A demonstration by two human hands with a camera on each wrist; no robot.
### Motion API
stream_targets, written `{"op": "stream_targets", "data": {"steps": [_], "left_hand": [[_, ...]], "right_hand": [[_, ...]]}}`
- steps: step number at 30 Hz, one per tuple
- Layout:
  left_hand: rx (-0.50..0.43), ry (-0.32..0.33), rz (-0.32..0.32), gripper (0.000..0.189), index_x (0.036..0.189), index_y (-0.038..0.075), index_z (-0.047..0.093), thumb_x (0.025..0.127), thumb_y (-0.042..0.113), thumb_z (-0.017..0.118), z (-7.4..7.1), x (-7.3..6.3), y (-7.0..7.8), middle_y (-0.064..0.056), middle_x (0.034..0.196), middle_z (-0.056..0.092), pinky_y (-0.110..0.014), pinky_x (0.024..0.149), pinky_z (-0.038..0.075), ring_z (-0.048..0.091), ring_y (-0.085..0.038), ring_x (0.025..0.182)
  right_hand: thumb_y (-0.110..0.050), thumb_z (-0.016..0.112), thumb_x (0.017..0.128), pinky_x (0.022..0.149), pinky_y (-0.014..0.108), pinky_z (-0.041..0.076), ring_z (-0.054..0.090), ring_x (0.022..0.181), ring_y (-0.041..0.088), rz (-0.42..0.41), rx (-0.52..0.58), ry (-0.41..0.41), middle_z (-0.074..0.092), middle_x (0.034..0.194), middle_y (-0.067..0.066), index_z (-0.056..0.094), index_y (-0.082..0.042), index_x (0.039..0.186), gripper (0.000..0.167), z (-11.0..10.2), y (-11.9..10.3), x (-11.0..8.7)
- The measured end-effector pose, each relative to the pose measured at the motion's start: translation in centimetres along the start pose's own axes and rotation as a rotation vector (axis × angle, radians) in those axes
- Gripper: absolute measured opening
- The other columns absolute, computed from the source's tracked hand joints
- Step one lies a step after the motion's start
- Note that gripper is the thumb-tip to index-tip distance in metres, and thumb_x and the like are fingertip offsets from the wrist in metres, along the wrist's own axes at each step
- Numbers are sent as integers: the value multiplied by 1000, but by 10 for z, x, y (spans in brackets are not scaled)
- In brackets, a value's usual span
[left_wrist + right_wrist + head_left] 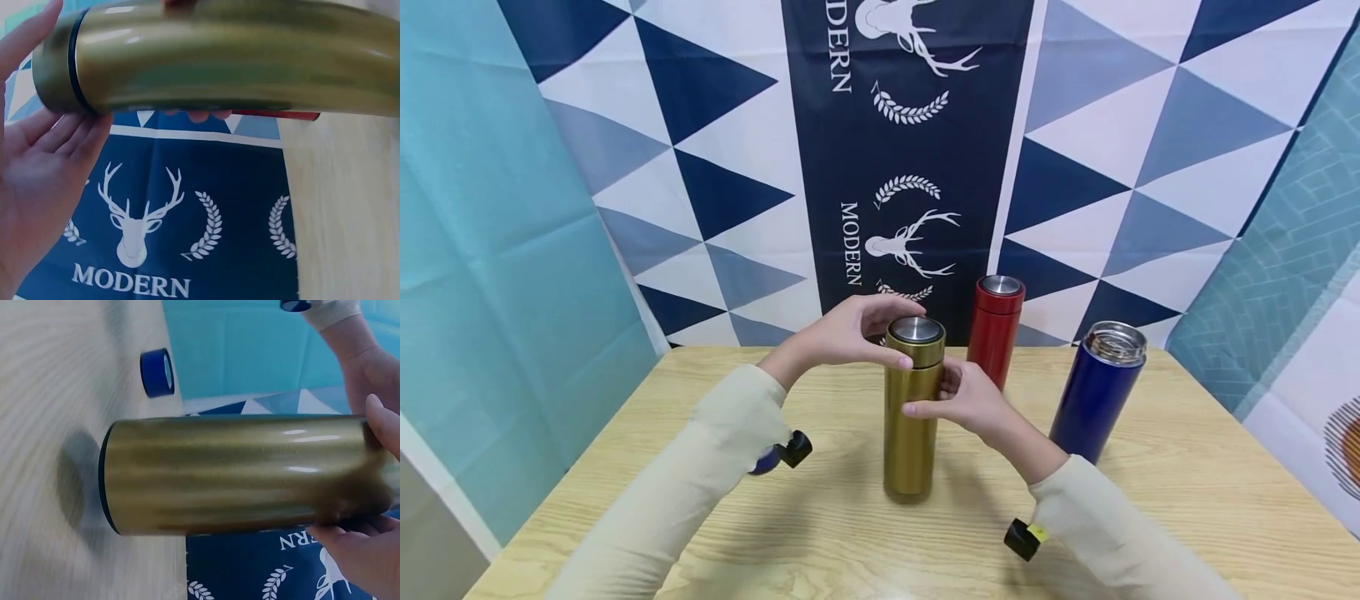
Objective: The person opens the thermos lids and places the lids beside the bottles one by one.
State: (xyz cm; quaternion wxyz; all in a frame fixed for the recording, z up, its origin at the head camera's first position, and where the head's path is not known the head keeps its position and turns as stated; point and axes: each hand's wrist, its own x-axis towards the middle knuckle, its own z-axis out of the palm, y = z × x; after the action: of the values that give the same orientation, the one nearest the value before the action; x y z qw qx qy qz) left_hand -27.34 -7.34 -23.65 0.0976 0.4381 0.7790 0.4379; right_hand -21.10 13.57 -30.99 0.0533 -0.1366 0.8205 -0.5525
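A gold insulated bottle [912, 425] stands upright on the wooden table [1180, 500], near its middle. My left hand [880, 333] curls over its gold lid [916, 342], thumb in front and fingers round the back. My right hand [934, 395] grips the bottle's upper body just below the lid. The left wrist view shows the gold bottle [237, 62] close up with my left hand [37, 169] cupped at the lid end. The right wrist view shows the gold bottle [231, 475], my right hand [369, 550] round its upper end, and a loose blue lid [156, 372] on the table.
A red bottle [995, 329] with its lid on stands just behind the gold one. A blue bottle [1097, 392] without a lid stands to the right. A patterned cloth backdrop [910, 167] hangs at the table's far edge.
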Motion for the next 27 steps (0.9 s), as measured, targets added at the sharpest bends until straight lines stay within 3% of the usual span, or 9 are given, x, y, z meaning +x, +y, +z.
{"op": "stream_targets", "data": {"steps": [7,12,16,22,27], "left_hand": [[-143,-99,10,59,136,6,51,81,6,72,0,-9,-4,-12,134,59,-33,110,44,57,-20,124],[-216,-175,47,64,137,6,50,80,18,75,3,-11,-6,-14,135,58,-35,107,46,57,-19,121],[-229,-241,82,71,138,6,49,77,28,79,6,-11,-4,-13,138,56,-35,107,45,57,-19,122],[-203,-291,128,65,136,2,50,77,8,77,8,-12,5,-15,137,57,-35,107,45,58,-19,120],[-189,-295,122,66,134,2,52,74,8,80,12,-14,6,-15,132,60,-34,106,47,60,-19,118]], "right_hand": [[-24,81,76,99,41,52,65,108,23,-38,39,-94,62,128,18,48,-3,135,71,2,-1,-9],[-22,80,77,96,36,55,64,105,23,-97,82,-169,60,127,20,47,-1,135,70,4,0,-14],[-20,80,77,94,28,55,65,105,19,-150,109,-231,59,127,23,45,3,134,71,4,4,-17],[-20,80,78,93,19,52,63,104,10,-223,129,-304,57,127,25,45,6,132,70,2,10,-19],[-17,80,77,96,18,50,63,107,8,-264,119,-333,56,128,25,46,5,132,68,1,14,-21]]}}
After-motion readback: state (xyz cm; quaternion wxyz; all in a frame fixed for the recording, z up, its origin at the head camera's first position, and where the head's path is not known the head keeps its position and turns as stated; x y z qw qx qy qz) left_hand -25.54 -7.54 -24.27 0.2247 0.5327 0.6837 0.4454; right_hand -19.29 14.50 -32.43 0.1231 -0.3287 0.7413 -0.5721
